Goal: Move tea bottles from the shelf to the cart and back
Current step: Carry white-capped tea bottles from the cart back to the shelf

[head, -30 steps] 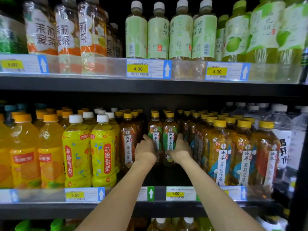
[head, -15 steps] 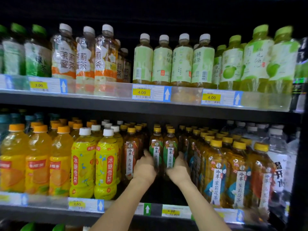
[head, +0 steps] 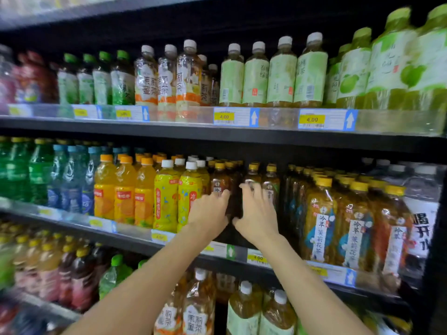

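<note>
Amber tea bottles [head: 252, 182] stand on middle shelf [head: 242, 253], set back from front edge. Left hand [head: 209, 215] and right hand [head: 257, 215] reach in, fingers spread beside bottles; grip cannot be told. Yellow pear-drink bottles [head: 167, 197] just left.

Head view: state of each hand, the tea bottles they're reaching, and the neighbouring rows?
left hand: reaching in, fingers on a dark tea bottle, grip unclear
right hand: fingers curled around a yellow-capped tea bottle
both bottles: upright, capped, on the middle shelf
yellow pear-drink bottles: upright, capped, untouched
jasmine tea bottles: upright, capped, untouched
</note>
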